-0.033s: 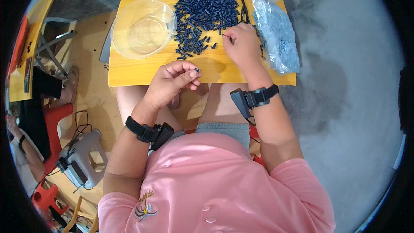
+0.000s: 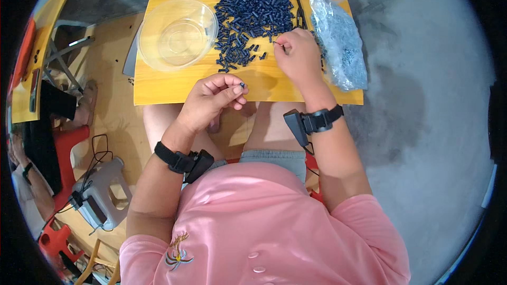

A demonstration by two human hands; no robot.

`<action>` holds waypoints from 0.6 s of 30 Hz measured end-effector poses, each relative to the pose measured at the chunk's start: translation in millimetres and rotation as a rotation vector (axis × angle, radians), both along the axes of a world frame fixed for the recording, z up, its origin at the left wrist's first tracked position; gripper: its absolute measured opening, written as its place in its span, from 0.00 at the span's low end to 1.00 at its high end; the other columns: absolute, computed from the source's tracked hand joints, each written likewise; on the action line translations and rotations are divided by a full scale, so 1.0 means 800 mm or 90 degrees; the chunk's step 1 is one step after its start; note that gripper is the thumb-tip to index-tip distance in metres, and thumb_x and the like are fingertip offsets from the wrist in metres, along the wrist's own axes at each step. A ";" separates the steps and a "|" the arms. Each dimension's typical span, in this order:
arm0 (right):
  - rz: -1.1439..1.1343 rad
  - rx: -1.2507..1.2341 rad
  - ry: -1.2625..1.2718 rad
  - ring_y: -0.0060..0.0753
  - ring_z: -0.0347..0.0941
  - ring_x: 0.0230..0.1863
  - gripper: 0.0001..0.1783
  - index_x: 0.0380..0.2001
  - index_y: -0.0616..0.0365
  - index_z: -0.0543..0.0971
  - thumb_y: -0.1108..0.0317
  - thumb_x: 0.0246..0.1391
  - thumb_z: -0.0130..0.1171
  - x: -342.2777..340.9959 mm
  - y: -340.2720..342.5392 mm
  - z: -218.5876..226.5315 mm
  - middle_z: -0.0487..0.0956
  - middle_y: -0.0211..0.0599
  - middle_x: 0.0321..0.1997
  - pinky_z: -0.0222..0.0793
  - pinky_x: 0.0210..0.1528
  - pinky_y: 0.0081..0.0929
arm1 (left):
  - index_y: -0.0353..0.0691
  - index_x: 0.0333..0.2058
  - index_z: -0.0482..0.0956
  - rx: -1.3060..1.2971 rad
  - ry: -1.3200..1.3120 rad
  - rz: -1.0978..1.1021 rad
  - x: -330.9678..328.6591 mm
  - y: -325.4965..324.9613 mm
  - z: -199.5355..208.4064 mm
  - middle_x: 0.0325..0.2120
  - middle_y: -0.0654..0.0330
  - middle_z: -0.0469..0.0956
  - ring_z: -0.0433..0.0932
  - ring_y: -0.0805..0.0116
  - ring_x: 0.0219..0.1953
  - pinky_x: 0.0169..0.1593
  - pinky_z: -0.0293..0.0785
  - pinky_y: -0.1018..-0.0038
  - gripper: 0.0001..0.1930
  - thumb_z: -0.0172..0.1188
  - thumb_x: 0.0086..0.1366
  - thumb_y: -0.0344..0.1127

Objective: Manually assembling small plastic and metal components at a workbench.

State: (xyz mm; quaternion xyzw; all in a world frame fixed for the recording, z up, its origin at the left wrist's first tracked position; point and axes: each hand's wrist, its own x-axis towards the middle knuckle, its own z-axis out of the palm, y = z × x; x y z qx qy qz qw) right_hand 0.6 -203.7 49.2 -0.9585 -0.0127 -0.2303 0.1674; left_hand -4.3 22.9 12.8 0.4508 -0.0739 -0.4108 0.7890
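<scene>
My left hand [image 2: 214, 100] is closed in a pinch near the front edge of the yellow wooden table [image 2: 169, 87]. Between thumb and forefinger sits a small dark plug-like piece [image 2: 242, 85]. Farther to the right, my right hand [image 2: 300, 60] rests low over the table, its fingers wrapped round a thin dark pointed tool [image 2: 277, 44]; the palm hides most of it, so its kind cannot be told. Just beyond both hands spreads a heap of small dark cylindrical pieces [image 2: 253, 13], with several strays on the near side.
Left of the heap stands a clear plastic bowl [image 2: 208, 47]. A clear plastic bag [image 2: 338, 45] lies along the right edge, beside long thin dark tools [image 2: 300, 13]. Behind it is another clear container [image 2: 331, 0] with dark pieces. Another person's arm [image 2: 37, 184] shows far left.
</scene>
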 end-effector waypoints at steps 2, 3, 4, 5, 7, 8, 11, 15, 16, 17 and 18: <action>0.014 0.079 0.026 0.43 0.71 0.30 0.03 0.21 0.60 0.76 0.73 0.39 0.59 -0.009 0.010 0.014 0.74 0.40 0.24 0.67 0.34 0.35 | 0.37 0.38 0.75 -0.009 -0.005 0.004 0.000 0.000 -0.004 0.33 0.62 0.77 0.75 0.77 0.32 0.37 0.74 0.80 0.07 0.55 0.63 0.31; 0.026 0.155 0.053 0.42 0.72 0.28 0.04 0.22 0.61 0.75 0.73 0.40 0.60 -0.015 0.016 0.019 0.75 0.40 0.23 0.68 0.31 0.34 | 0.37 0.38 0.75 -0.020 -0.010 0.005 -0.001 0.000 -0.005 0.33 0.62 0.77 0.75 0.77 0.32 0.37 0.74 0.80 0.07 0.55 0.63 0.31; 0.027 0.157 0.050 0.42 0.72 0.28 0.04 0.22 0.61 0.75 0.73 0.40 0.60 -0.024 0.023 0.024 0.75 0.40 0.23 0.68 0.31 0.34 | 0.37 0.38 0.75 -0.018 -0.013 0.005 -0.001 -0.001 -0.004 0.33 0.62 0.77 0.75 0.77 0.32 0.37 0.74 0.80 0.07 0.55 0.63 0.31; 0.035 0.219 0.094 0.40 0.73 0.26 0.04 0.23 0.61 0.75 0.73 0.41 0.60 -0.034 0.031 0.028 0.75 0.40 0.23 0.68 0.30 0.32 | 0.37 0.38 0.75 -0.017 -0.007 0.005 -0.001 -0.003 -0.004 0.33 0.63 0.77 0.75 0.77 0.32 0.36 0.74 0.81 0.07 0.55 0.63 0.31; 0.043 0.280 0.137 0.38 0.74 0.24 0.05 0.23 0.61 0.75 0.73 0.42 0.60 -0.053 0.042 0.031 0.76 0.40 0.22 0.69 0.28 0.30 | 0.37 0.38 0.75 -0.016 -0.002 0.004 0.000 -0.002 -0.003 0.33 0.63 0.77 0.75 0.78 0.31 0.36 0.74 0.81 0.06 0.55 0.63 0.31; 0.075 0.284 0.151 0.37 0.74 0.24 0.05 0.24 0.62 0.75 0.74 0.42 0.60 -0.061 0.049 0.031 0.75 0.40 0.23 0.69 0.28 0.28 | 0.37 0.38 0.75 0.001 -0.004 0.009 0.000 -0.002 -0.001 0.33 0.63 0.77 0.75 0.78 0.31 0.36 0.74 0.82 0.07 0.55 0.63 0.32; 0.123 0.302 0.159 0.35 0.74 0.25 0.04 0.24 0.62 0.75 0.75 0.42 0.60 -0.075 0.064 0.036 0.75 0.40 0.23 0.70 0.28 0.27 | 0.37 0.39 0.74 0.024 -0.019 0.035 -0.005 -0.001 0.004 0.33 0.62 0.78 0.76 0.77 0.31 0.35 0.74 0.82 0.07 0.55 0.63 0.32; 0.159 0.322 0.168 0.34 0.74 0.25 0.05 0.25 0.63 0.75 0.76 0.42 0.60 -0.090 0.072 0.047 0.75 0.40 0.24 0.70 0.28 0.26 | 0.37 0.40 0.74 0.001 -0.013 0.045 -0.020 0.004 0.019 0.31 0.60 0.78 0.77 0.76 0.32 0.34 0.75 0.80 0.08 0.55 0.63 0.31; 0.161 0.320 0.165 0.34 0.74 0.25 0.05 0.25 0.63 0.75 0.76 0.42 0.60 -0.093 0.074 0.049 0.75 0.40 0.24 0.70 0.28 0.26 | 0.37 0.40 0.74 -0.001 -0.017 0.046 -0.026 0.005 0.023 0.31 0.60 0.78 0.77 0.76 0.32 0.34 0.75 0.80 0.08 0.55 0.63 0.31; 0.169 0.340 0.162 0.35 0.74 0.25 0.05 0.25 0.63 0.75 0.76 0.42 0.60 -0.096 0.077 0.050 0.75 0.40 0.24 0.70 0.28 0.26 | 0.37 0.40 0.74 0.003 -0.011 0.064 -0.031 0.006 0.026 0.31 0.60 0.78 0.77 0.75 0.31 0.34 0.75 0.80 0.08 0.55 0.63 0.31; 0.177 0.360 0.160 0.35 0.74 0.26 0.05 0.25 0.63 0.75 0.76 0.42 0.60 -0.099 0.080 0.051 0.75 0.40 0.24 0.70 0.28 0.26 | 0.37 0.39 0.74 0.007 -0.006 0.082 -0.035 0.006 0.029 0.30 0.59 0.79 0.77 0.75 0.30 0.33 0.75 0.80 0.08 0.56 0.62 0.30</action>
